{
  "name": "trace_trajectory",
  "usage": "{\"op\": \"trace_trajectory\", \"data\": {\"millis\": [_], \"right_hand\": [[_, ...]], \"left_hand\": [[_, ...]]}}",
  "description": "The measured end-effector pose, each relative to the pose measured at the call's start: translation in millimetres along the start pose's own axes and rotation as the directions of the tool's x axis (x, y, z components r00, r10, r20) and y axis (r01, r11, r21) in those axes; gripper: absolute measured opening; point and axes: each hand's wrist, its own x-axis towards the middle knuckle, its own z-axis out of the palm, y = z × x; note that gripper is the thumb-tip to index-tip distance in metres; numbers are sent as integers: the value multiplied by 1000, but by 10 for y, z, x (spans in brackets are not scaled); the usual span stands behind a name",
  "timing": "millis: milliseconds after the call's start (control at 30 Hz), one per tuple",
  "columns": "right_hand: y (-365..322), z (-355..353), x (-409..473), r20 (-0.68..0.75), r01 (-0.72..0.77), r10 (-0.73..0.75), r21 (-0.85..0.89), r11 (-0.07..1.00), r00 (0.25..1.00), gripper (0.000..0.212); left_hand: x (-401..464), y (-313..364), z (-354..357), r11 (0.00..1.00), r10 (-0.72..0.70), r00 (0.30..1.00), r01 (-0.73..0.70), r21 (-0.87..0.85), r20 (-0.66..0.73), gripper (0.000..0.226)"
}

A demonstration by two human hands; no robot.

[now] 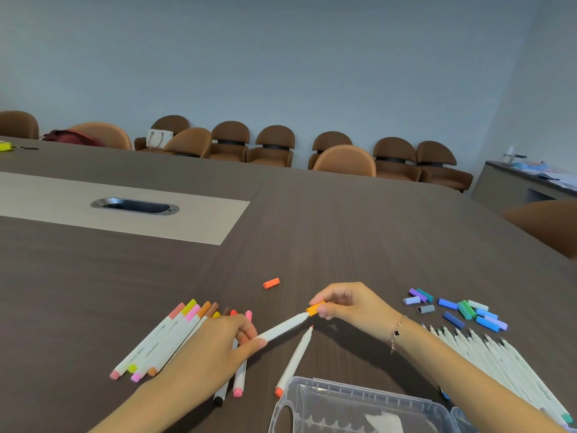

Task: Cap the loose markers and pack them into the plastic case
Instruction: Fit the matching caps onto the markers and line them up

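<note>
I see a long dark wood-grain table (pixel 343 220) with a pale inset panel (pixel 62 198) holding a metal cable port (pixel 135 206). Brown chairs (pixel 274 145) line a plain grey-blue wall (pixel 281 57). A low cabinet (pixel 512 185) stands at right.

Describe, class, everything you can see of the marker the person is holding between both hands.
The marker has a slim white barrel that looks like plastic. It is held just above the dark table, tilted, its tip end pointing up and right. The left hand grips its lower end; the right hand pinches an orange cap sitting at its tip end, whether fully seated cannot be told. No print is readable on it.
</note>
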Motion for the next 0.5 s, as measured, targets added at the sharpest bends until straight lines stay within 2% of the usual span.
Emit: {"op": "trace_trajectory", "data": {"millis": [100,200,367,500], "right_hand": [[-24,53,20,22,5,-5,9,1000,1000,13],[-53,77,37,16,11,-12,41,999,1000,15],[-74,94,29,-19,42,-41,68,997,999,15],[-81,98,41,-18,61,-60,58,996,998,15]], "left_hand": [[-1,12,-16,997,69,997,-69,19,-18,9],[-11,7,12,986,144,988,-139,95,-58,26],[20,-45,12,994,99,992,-94,63,-80,26],[12,14,46,998,65,998,-66,3,8,23]]}}
